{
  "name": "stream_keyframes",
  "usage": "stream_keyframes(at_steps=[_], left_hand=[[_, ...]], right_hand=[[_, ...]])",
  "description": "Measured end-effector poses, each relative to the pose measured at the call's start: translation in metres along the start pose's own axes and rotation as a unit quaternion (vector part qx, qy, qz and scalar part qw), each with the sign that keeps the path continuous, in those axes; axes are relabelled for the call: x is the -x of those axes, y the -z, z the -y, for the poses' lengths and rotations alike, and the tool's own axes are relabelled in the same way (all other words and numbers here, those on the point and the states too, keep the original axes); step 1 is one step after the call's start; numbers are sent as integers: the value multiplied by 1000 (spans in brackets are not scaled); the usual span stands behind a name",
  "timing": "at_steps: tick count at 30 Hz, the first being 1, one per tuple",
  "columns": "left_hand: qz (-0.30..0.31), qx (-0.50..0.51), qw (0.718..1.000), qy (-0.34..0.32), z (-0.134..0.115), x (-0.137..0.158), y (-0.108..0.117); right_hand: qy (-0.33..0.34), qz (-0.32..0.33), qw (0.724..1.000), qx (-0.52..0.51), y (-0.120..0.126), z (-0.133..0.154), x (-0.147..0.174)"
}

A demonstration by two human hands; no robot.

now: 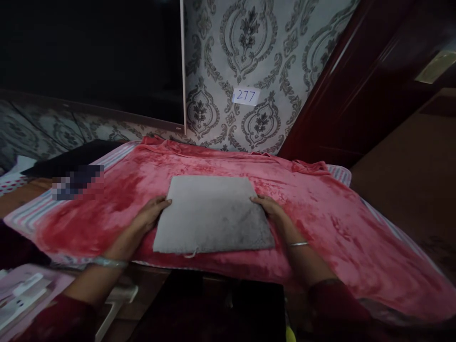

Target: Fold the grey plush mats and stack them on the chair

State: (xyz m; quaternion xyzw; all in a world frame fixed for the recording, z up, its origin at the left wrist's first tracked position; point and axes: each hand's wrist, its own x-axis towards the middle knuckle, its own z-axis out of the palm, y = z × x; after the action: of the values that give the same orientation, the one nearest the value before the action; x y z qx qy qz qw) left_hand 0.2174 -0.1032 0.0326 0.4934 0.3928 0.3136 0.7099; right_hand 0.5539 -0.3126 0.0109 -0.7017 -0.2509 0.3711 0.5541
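A flat, square grey cloth pad [213, 216] with a soft nap spans the space between my two hands. A pale loose thread or tag hangs from its near edge, and its right half looks darker than the left. My left hand [154, 211] grips the left edge, thumb on top and fingers mostly hidden beneath. On the opposite edge my right hand [268, 205] holds it the same way. Under the pad lies a red plush blanket [306, 209] spread over a table. Whether the pad rests on the blanket or is slightly raised, I cannot tell.
A large dark television screen [92, 57] stands behind at the left. A paper label [245, 96] reading 277 is on the patterned wall. Dark red wood [342, 95] rises at the right. A white power strip [24, 299] lies at lower left; a blurred dark object [78, 182] sits on the blanket's left side.
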Motion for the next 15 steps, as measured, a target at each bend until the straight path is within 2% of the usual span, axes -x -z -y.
stream_keyframes(at_steps=[3,8,11,15], left_hand=[[21,-37,999,-8,14,-8,1],[26,-90,994,-54,14,-11,-7],[33,-96,989,-105,6,-15,-8],[56,-132,979,-142,0,-30,1]], right_hand=[[5,-31,999,3,-5,-24,-4],[14,-43,998,35,-7,-17,-9],[61,-34,998,7,-8,-8,0],[127,-82,986,-65,-11,-10,16]])
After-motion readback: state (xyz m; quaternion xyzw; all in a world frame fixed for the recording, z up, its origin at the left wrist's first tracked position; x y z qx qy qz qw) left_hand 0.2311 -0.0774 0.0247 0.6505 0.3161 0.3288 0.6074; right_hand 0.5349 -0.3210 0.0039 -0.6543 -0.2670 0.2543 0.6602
